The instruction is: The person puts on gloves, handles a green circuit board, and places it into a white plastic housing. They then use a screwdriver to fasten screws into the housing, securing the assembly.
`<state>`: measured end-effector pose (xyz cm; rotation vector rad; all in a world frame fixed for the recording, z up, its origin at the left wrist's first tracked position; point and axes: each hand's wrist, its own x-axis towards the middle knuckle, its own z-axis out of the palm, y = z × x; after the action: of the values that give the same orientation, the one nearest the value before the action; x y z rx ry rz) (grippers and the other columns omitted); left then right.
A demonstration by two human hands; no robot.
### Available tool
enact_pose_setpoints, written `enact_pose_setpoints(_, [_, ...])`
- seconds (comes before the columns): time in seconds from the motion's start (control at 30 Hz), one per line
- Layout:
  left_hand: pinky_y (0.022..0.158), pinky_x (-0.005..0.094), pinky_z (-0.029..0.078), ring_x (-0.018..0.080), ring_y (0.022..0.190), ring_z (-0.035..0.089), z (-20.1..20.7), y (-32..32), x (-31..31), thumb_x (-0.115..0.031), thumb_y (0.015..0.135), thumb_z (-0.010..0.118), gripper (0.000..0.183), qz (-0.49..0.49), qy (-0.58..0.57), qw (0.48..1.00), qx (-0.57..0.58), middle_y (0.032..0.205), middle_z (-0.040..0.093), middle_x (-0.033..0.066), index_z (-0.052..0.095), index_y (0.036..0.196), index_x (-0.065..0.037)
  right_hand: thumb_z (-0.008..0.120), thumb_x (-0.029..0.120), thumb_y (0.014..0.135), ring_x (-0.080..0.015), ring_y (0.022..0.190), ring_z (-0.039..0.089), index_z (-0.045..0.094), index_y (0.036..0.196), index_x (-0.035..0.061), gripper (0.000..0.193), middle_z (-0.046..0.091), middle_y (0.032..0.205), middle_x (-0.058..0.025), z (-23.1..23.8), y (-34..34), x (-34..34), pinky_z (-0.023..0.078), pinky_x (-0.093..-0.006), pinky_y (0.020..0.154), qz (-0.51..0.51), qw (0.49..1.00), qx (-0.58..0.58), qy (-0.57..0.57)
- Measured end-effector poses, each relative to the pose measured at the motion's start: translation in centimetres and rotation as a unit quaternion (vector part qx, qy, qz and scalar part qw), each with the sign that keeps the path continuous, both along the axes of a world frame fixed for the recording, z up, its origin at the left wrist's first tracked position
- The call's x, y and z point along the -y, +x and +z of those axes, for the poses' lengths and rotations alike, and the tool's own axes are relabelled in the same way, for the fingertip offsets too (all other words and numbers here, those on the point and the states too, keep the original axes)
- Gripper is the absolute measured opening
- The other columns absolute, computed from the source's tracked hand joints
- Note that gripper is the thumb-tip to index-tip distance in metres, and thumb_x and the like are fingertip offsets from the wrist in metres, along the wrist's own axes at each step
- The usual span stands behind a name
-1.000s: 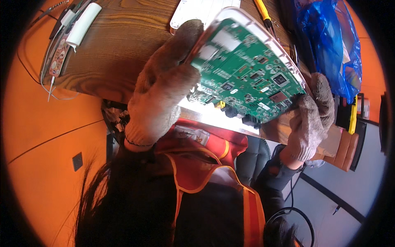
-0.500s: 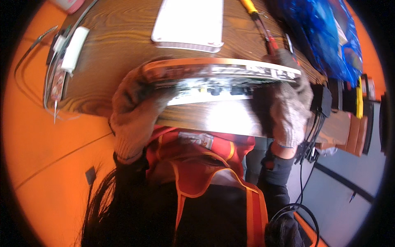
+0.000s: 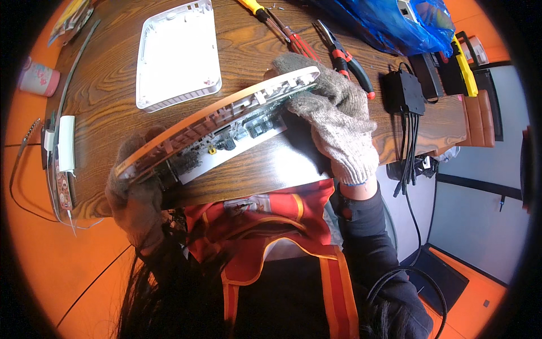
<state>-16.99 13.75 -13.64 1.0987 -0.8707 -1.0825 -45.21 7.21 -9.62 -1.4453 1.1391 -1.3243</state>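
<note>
A thin white plastic housing panel [image 3: 217, 110] with a ribbed inner side is held edge-on above the near part of the table. Along it sits a circuit board [image 3: 226, 144] with black, silver and yellow parts. Its left end is lower and nearer me than its right end. My left hand [image 3: 138, 209], in a knitted work glove, is closed around the lower end. Gloved as well, my right hand [image 3: 341, 124] grips the upper end, fingers behind and thumb in front. Beyond the panel lies an open white plastic casing [image 3: 178, 59].
Behind my right hand lie red-and-black pliers [image 3: 344, 59] and red-handled [image 3: 302, 45] and yellow-handled [image 3: 251, 7] tools. A blue plastic bag [image 3: 389, 28] fills the far right. A black box with cables [image 3: 403, 93] stands at the right edge, and a power strip [image 3: 63, 189] at the left.
The panel with its board has gone from nearly level to slanted, its left end now lower and nearer. My view has turned, so the casing and tools appear further left. Both hands keep hold.
</note>
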Motion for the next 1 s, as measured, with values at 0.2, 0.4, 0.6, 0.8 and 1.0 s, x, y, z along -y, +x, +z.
enact_pose_setpoints(0.2, [0.089,0.0348,0.049,0.0254,0.104,0.058,-0.3,0.1,1.1,-0.007,0.089,0.054,0.039,-0.075,-0.097,0.992,-0.035,0.115,0.057,0.0191,0.046,0.124,0.008,0.060,0.031,0.086,-0.0262,0.079,0.063,0.062,0.108,0.0041,0.035,0.066,0.092,-0.0160,0.7,0.2,0.6,0.049,-0.0352,0.072,0.018,0.998,-0.059,-0.025])
enact_pose_setpoints(0.4, [0.088,0.0337,0.048,0.0237,0.100,0.057,0.6,-0.9,2.2,-0.006,0.090,0.049,0.034,0.039,-0.034,0.988,0.142,0.115,0.056,0.0147,0.048,0.123,0.004,0.057,0.039,0.088,-0.0296,0.079,0.062,0.062,0.108,0.0060,0.039,0.065,0.090,-0.0176,1.3,1.3,1.8,0.047,-0.0383,0.073,0.066,0.983,-0.160,-0.059])
enact_pose_setpoints(0.6, [0.082,0.0343,0.050,0.0222,0.099,0.058,1.5,-0.9,2.7,-0.019,0.096,0.043,0.032,0.005,0.043,0.965,0.259,0.112,0.057,0.0136,0.048,0.121,0.001,0.061,0.046,0.084,-0.0335,0.084,0.064,0.042,0.129,-0.0011,0.068,0.063,0.090,-0.0196,1.7,2.6,1.7,0.049,-0.0408,0.073,0.053,0.944,-0.324,-0.032])
enact_pose_setpoints(0.8, [0.068,0.0256,0.053,0.0164,0.088,0.061,2.0,-2.6,2.4,-0.021,0.099,0.039,0.031,0.006,0.077,0.974,0.211,0.106,0.058,0.0112,0.050,0.117,0.001,0.070,0.052,0.074,-0.0331,0.087,0.066,0.027,0.140,-0.0043,0.097,0.062,0.095,-0.0270,2.1,4.2,1.0,0.051,-0.0400,0.076,-0.002,0.918,-0.394,0.053])
enact_pose_setpoints(1.0, [0.065,0.0241,0.053,0.0142,0.087,0.062,1.7,-1.8,3.1,-0.019,0.100,0.038,0.029,0.005,-0.028,0.915,0.402,0.101,0.059,0.0098,0.050,0.117,0.001,0.063,0.025,0.084,-0.0285,0.100,0.061,0.045,0.129,0.0026,0.054,0.063,0.107,-0.0162,-0.2,2.4,2.2,0.047,-0.0341,0.085,0.062,0.967,-0.233,-0.081])
